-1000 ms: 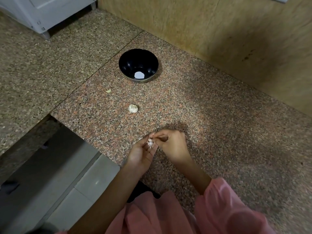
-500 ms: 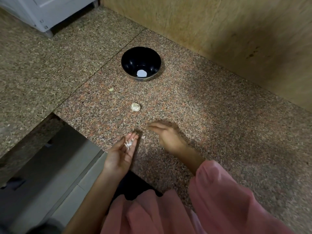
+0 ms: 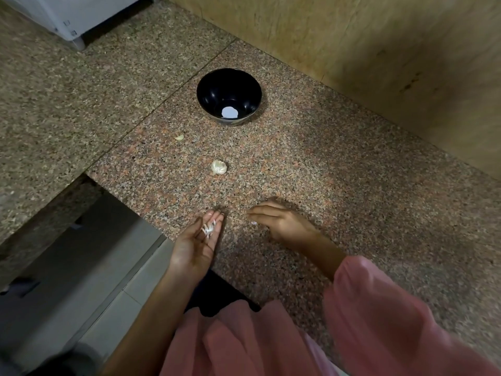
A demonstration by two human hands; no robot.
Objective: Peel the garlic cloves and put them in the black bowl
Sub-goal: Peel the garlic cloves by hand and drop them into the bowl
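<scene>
A speckled granite counter (image 3: 339, 172) meets a tan wall. The black bowl (image 3: 229, 96) sits well beyond both hands. The left hand (image 3: 195, 245) lies open, palm up, cradling loose garlic skins (image 3: 208, 229) that could spill. The right hand (image 3: 282, 225), palm down, pinches something white, maybe a clove. An unpeeled clove (image 3: 218, 167) waits between.

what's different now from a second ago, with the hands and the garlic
The hands, pinched together on one clove a second ago, have parted. The left hand moved left and lies palm up with white peel on its fingers; the right hand moved right, palm down over the counter. Whether it holds the clove is hidden. The bowl, the garlic piece and the small bit stayed put.
</scene>
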